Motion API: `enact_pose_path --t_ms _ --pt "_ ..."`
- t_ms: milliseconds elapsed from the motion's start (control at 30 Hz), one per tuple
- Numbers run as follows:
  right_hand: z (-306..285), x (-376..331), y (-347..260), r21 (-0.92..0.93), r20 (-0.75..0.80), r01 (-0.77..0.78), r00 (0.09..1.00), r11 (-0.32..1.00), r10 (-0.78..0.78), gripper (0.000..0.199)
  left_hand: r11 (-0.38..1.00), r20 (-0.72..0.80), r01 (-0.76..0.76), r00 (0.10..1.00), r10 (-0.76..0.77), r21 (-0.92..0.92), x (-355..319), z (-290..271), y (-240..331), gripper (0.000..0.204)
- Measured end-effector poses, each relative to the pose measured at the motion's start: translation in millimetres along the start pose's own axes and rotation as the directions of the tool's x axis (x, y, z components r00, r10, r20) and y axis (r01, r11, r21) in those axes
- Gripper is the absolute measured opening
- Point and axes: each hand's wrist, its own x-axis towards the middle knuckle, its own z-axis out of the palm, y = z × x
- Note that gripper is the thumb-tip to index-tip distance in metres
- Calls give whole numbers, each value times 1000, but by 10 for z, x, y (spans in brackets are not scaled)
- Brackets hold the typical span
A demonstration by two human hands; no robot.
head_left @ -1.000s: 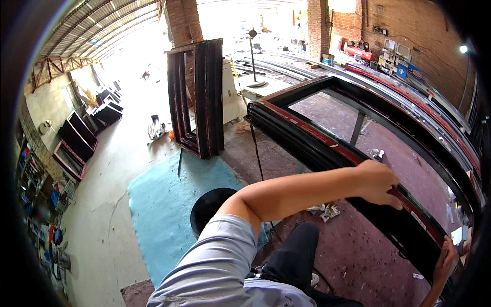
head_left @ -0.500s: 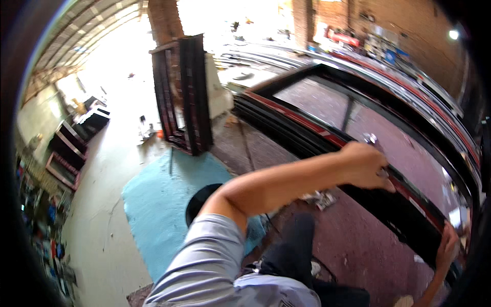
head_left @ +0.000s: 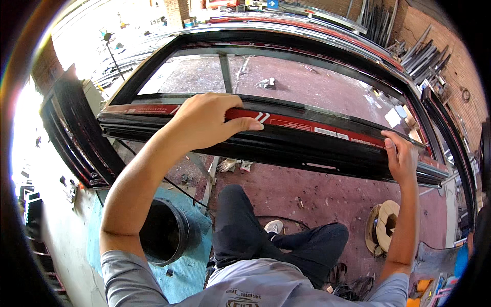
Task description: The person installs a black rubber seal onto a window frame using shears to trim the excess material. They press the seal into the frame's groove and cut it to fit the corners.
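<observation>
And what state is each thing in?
Black frame: roughly level, raised above the floor
Left hand: curled over the frame's near side, thumb apart
Right hand: gripping that side, nearer its right end
Red strip: along near side, partly hand-covered
Black bucket: upright, open-topped; contents unclear
Blue mat: spread on the floor
Dark frames at left: standing upright
Tan roll: on the floor

Right below us we've got the reddish floor (head_left: 327,204), a blue mat (head_left: 184,281) spread across it at seven o'clock bearing a black bucket (head_left: 171,233), and a tan roll (head_left: 381,233) sitting at four o'clock.
</observation>
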Motion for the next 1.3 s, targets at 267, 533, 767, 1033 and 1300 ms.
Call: enact_pose_path --t_ms 267,533,767,1033,1300 --pt "32 39 -63 -22 9 8 1000 1000 -7 44 999 17 -36 999 36 -31 70 22 23 60" --pt "88 -166 456 -109 14 6 1000 994 -5 49 997 8 -57 998 57 -46 52 54 24 76" --pt "247 -247 776 -71 96 -37 994 997 44 45 995 99 -21 995 31 -94 -153 -146 -247 79" --pt "345 -227 923 -94 99 -86 990 992 95 48 995 51 -30 998 35 -97 -123 -63 -246 77" --pt "226 -192 694 -62 216 -204 953 977 212 51 989 212 38 977 -7 -140 -207 -367 -410 73"
